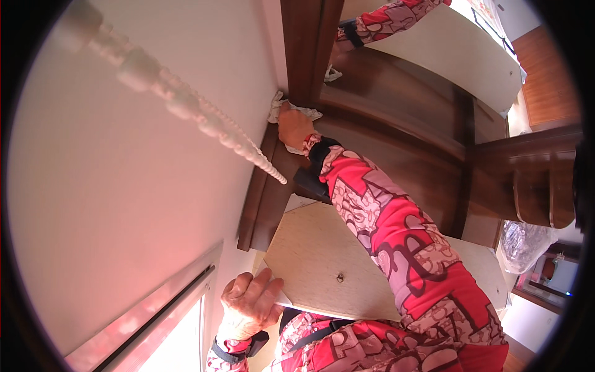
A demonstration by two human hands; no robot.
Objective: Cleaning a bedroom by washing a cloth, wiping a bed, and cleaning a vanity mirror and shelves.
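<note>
My right hand is closed round a crumpled white cloth. It presses the cloth onto the dark brown wooden dresser, in the corner by the upright mirror frame. Patterned red and pink sleeve covers the arm reaching there. Lower down, my left hand curls its fingers over the corner of a pale wooden board with a dark spot in it. That board lies in front of the dresser, close to my body, partly hidden under my right arm.
A string of white beads hangs at the left before the pale wall. The mirror reflects my sleeve and the board. Curved dark shelves and a clear plastic bag are on the right. A bright window stands lower left.
</note>
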